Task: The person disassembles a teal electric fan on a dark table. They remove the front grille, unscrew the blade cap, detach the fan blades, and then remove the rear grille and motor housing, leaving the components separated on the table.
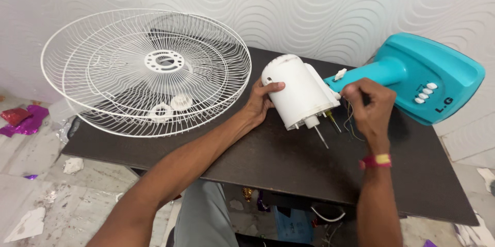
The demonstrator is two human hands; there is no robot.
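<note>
A white fan motor housing (299, 90) lies tilted on the dark table (289, 167), its metal shaft pointing down toward me. My left hand (261, 101) grips the housing's left side, thumb on top. My right hand (366, 104) is pinched shut by the housing's right edge, where thin wires (350, 123) hang out; it seems to hold them or a small part at the joint with the teal neck. The teal fan base (417, 74) with white buttons lies at the right, joined to the housing.
Two stacked white wire fan guards (147, 69) cover the table's left half, with white plastic rings inside. A patterned white wall stands behind. Scraps of paper and purple foil (23, 121) litter the floor at the left.
</note>
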